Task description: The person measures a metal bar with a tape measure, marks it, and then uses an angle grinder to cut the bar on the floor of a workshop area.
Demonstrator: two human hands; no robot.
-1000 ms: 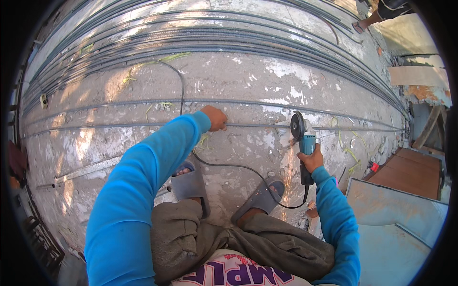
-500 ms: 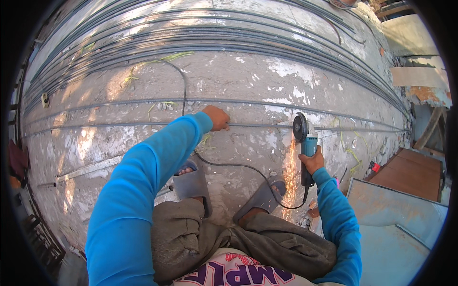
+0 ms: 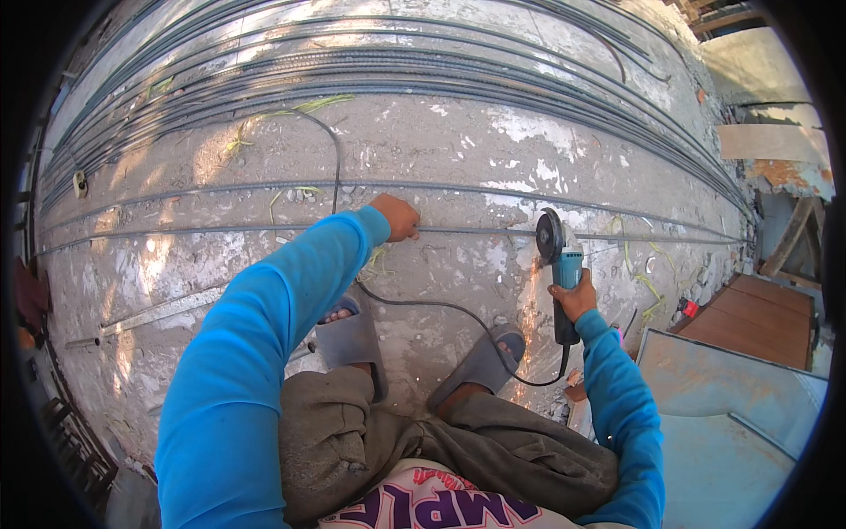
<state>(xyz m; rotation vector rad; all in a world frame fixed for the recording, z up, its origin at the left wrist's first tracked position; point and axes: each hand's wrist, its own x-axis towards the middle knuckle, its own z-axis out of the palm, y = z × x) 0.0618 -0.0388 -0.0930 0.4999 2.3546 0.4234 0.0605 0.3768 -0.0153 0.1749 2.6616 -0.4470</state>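
My right hand (image 3: 577,297) is wrapped round the body of a teal and black angle grinder (image 3: 571,263). The grinder's dark disc (image 3: 550,236) stands upright against the nearer steel rebar (image 3: 485,231), and a thin stream of sparks (image 3: 530,313) falls from it toward my foot. Left of the disc, my left hand (image 3: 397,218) is closed on the same rebar, which lies along the ground. Parallel to it and a little farther off runs a second rebar (image 3: 493,190). A black power cord (image 3: 423,304) loops from the grinder's rear across the ground and under my left arm.
Many long rebars (image 3: 370,63) lie bundled across the far side. My sandalled feet (image 3: 480,370) are spread just below the work. At the right are a brown panel (image 3: 749,319) and a pale blue metal sheet (image 3: 723,379). A metal bar (image 3: 167,309) lies at the left.
The spray of sparks has thinned and dimmed. The grinder and both hands have hardly moved, and the whole view has shifted slightly.
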